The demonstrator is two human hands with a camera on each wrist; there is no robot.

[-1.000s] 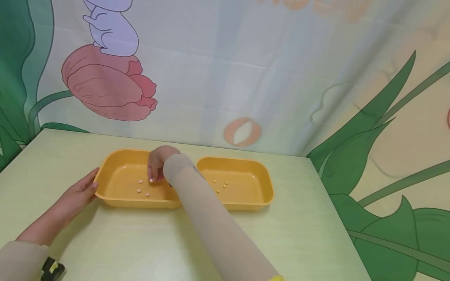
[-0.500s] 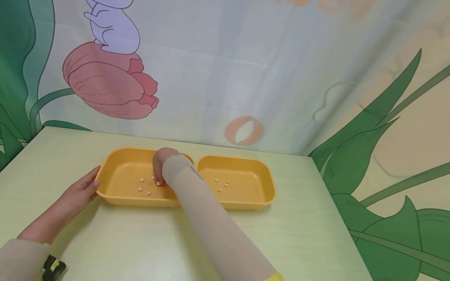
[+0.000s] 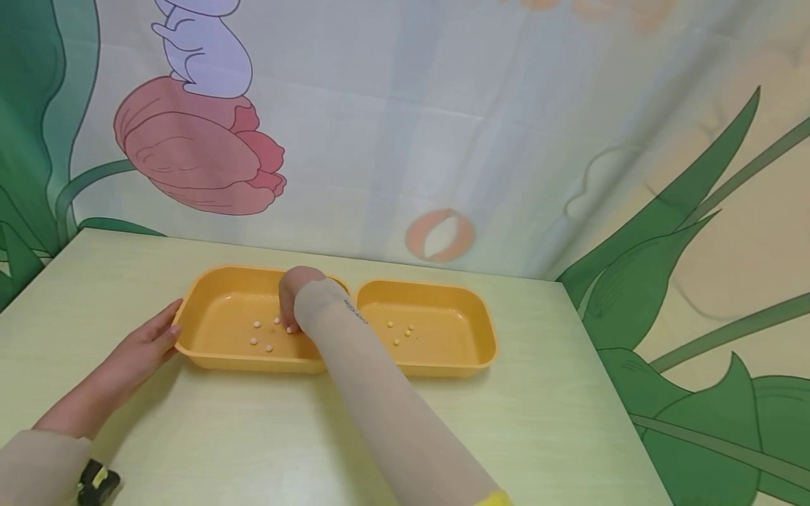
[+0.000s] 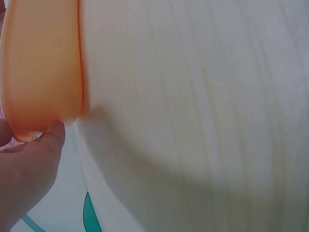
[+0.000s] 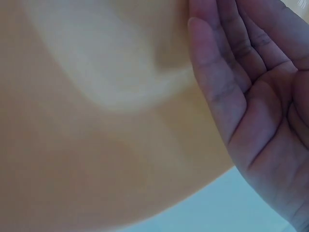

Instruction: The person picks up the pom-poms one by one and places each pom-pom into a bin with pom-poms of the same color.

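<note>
My left hand (image 3: 140,353) grips the left end of the left yellow-orange tray (image 3: 253,365), thumb and fingers on its rim. The left wrist view shows the same grip, with the tray's side wall (image 4: 43,63) above the hand. My right hand (image 3: 294,295) reaches down into this tray, fingers pointing at its floor. A small pale ball (image 3: 289,329) shows at its fingertips and seems pinched. Several similar pale pinkish balls, such as one ball (image 3: 256,325), lie left of it. In the right wrist view, the right hand (image 5: 256,96) has bent fingers; their tips are cut off.
Beside it stands a second yellow-orange tray (image 3: 449,370) with several small yellow balls (image 3: 408,333) inside. Both rest on a pale table (image 3: 253,436). A printed curtain (image 3: 354,126) hangs behind the table. A small black-and-yellow object (image 3: 97,481) is near the left sleeve.
The right hand has shifted slightly right inside the left tray. One pale ball that was at its fingertips now lies apart on the tray floor, and another shows at the fingertips. The left hand stays put.
</note>
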